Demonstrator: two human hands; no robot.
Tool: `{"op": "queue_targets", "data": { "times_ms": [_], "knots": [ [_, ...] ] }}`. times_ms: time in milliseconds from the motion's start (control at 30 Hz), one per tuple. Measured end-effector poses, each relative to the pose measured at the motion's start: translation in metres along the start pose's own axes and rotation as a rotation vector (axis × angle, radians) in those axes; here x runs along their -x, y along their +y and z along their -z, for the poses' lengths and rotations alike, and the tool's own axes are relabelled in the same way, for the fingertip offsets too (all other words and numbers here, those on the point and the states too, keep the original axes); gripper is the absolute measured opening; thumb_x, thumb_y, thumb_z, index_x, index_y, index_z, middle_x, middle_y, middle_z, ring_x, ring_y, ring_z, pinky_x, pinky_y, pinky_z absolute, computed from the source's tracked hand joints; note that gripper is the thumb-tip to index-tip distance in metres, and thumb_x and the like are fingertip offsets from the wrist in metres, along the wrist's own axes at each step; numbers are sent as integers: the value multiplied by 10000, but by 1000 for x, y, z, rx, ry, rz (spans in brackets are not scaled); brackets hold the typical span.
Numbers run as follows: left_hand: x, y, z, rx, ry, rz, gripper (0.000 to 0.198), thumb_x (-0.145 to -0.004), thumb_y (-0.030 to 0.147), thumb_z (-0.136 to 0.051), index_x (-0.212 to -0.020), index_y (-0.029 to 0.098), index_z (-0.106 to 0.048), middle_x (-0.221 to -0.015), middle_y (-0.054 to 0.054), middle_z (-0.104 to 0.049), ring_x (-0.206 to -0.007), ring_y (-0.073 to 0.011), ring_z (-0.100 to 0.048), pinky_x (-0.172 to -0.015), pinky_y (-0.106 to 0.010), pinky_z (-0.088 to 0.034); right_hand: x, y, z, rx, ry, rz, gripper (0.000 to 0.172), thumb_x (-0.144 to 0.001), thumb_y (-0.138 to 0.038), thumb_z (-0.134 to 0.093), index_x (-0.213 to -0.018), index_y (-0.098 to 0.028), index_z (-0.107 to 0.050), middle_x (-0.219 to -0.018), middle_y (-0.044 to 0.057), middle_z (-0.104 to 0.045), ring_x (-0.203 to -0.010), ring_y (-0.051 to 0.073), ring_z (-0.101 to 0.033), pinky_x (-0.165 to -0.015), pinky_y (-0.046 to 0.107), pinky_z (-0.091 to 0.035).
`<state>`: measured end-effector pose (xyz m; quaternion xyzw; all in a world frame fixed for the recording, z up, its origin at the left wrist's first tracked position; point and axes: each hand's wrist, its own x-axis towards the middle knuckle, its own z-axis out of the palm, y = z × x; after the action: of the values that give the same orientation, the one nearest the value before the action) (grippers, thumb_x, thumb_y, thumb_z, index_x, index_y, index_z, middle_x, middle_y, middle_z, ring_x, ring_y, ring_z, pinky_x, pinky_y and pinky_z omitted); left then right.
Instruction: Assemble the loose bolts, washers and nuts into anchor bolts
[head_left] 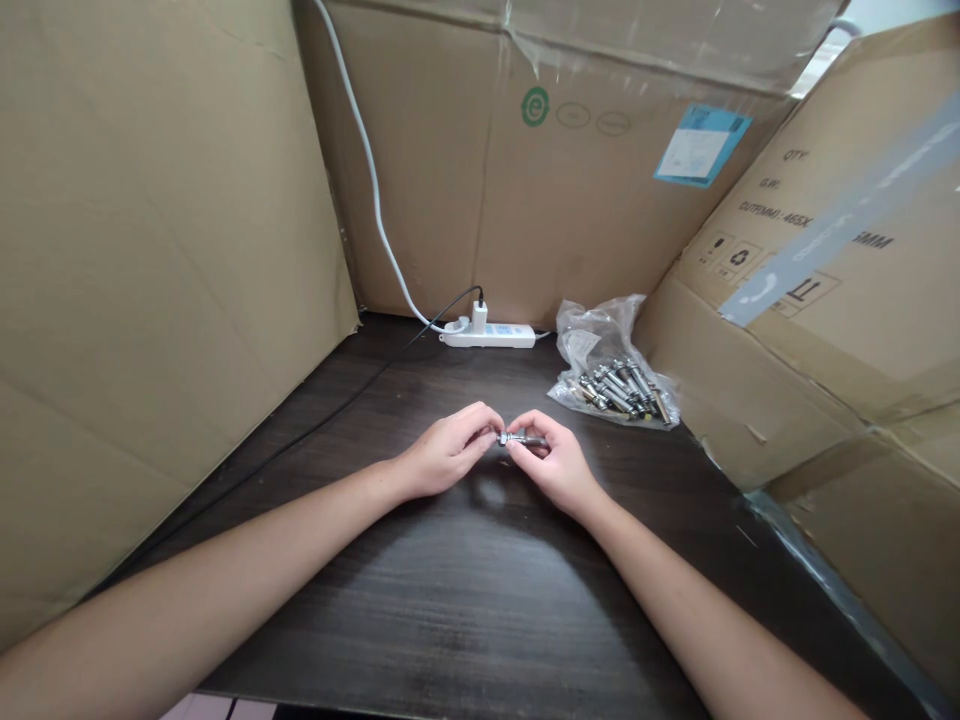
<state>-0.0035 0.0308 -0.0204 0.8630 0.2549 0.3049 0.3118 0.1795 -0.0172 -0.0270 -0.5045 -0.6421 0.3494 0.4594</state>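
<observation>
Both hands meet over the middle of a dark wooden table (465, 610). Between them is a small metal anchor bolt (521, 439), held level just above the tabletop. My right hand (551, 462) grips its shaft with thumb and fingers. My left hand (450, 450) pinches the bolt's left end, where a nut or washer sits. A clear plastic bag (611, 365) with several similar metal bolts lies on the table behind my right hand, apart from it.
Large cardboard boxes wall the table on the left (150, 280), back (540, 170) and right (832, 300). A white power strip (487, 334) with a plugged-in charger lies at the back; its white cable climbs up and a black cable (315, 430) runs toward the left.
</observation>
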Motion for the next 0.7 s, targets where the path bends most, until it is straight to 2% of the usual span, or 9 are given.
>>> {"op": "queue_targets", "data": {
  "times_ms": [267, 400, 467, 600, 700],
  "knots": [
    [0, -1, 0, 2, 25, -35, 196, -941, 244, -379, -951, 187, -567, -858, -16, -516, -757, -125, -481, -718, -251, -401, 0, -4, 1, -69, -41, -42, 176, -770, -335, -624, -841, -184, -569, -645, -31, -562, -547, 103, -509, -529, 221, -410],
    [0, -1, -1, 34, 41, 44, 166, -925, 294, -425, -969, 184, -542, -829, -5, -525, -707, -121, -467, -660, -248, -401, -1, -6, 2, -102, -49, -50, 177, -765, -334, -629, -832, -184, -565, -657, -31, -564, -567, 106, -526, -552, 227, -427],
    [0, -2, -1, 32, 29, 67, 174, -924, 305, -427, -972, 183, -542, -838, -5, -540, -715, -125, -480, -663, -252, -406, -1, -7, 2, -112, -54, -51, 172, -762, -324, -630, -826, -180, -561, -646, -36, -547, -555, 99, -512, -549, 223, -424],
    [-1, -2, -1, -1, 5, 23, 197, -936, 254, -385, -957, 186, -569, -911, -20, -560, -806, -139, -514, -740, -264, -415, -1, -9, 3, -98, -53, -43, 164, -748, -308, -630, -821, -183, -553, -602, -53, -502, -511, 86, -456, -513, 215, -394],
    [-1, -2, -1, -11, 12, 12, 201, -937, 240, -381, -966, 189, -572, -899, -19, -554, -798, -138, -511, -741, -261, -412, -1, -8, 3, -86, -43, -40, 173, -738, -307, -627, -833, -188, -547, -590, -61, -476, -499, 85, -432, -495, 212, -371]
  ]
}}
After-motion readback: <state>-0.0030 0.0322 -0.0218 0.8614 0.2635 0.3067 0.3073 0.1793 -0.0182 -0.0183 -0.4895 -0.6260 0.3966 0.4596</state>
